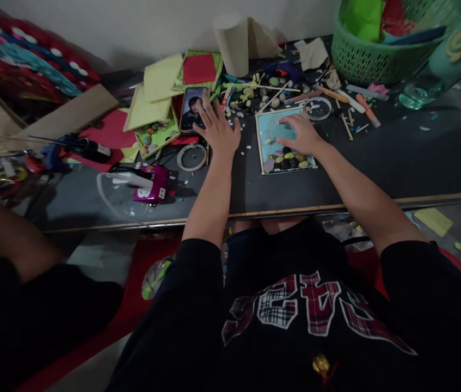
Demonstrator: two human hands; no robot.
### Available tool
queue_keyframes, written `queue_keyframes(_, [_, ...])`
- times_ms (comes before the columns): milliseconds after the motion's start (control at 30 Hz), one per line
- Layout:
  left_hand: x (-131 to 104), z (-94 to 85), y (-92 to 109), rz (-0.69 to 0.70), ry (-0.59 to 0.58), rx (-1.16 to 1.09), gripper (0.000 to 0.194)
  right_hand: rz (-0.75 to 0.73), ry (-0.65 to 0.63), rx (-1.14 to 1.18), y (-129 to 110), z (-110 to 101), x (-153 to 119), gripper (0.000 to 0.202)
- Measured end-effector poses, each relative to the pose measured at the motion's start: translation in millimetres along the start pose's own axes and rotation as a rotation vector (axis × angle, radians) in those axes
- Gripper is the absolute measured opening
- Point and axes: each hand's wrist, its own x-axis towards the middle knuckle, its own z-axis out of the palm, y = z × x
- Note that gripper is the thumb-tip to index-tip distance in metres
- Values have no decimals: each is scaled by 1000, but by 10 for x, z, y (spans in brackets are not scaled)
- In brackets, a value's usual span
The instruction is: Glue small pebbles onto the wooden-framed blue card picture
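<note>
My left hand (219,128) is spread with its fingers apart over the right side of a phone (191,111), whose lit screen shows a person. Over a light blue framed board (269,122), my right hand (301,133) is curved, thumb and fingers apart, with nothing visible between them. Painted pebbles (289,160) in black, green and purple line the board's lower edge. Loose pebbles (250,98) lie on the table behind the board. A roll of clear tape (191,157) is just left of my left forearm.
A green basket (371,62) and a clear bottle (438,76) stand at the back right. Yellow frames (148,106), red paper (105,130), a dark bottle (91,149) and a purple device (152,185) are on the left. Another person's arm (13,237) reaches in at far left.
</note>
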Motion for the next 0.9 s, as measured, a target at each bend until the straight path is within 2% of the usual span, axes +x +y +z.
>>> queue_keyframes(133, [13, 5, -27, 5, 11, -3, 65, -27, 42, 21, 38, 33, 9, 60])
queue_keyframes(233, [-7, 24, -31, 49, 35, -131, 63, -25, 38, 25, 34, 36, 12, 58])
queue_keyframes(333, [-31, 20, 1, 109, -6, -217, 59, -8, 22, 16, 10, 26, 8, 61])
queue_keyframes(400, [-34, 18, 26, 160, -23, -188, 55, -5, 26, 5, 1, 22, 5, 63])
queue_keyframes(567, [3, 99, 25, 353, 19, -102, 37, -20, 37, 6, 29, 43, 11, 64])
queue_keyframes(767, [6, 196, 12, 476, -208, -118, 22, -26, 75, 19, 88, 95, 36, 72])
queue_keyframes(900, [-2, 205, 7, 472, -267, -150, 19, -32, 63, 11, 70, 77, 39, 74])
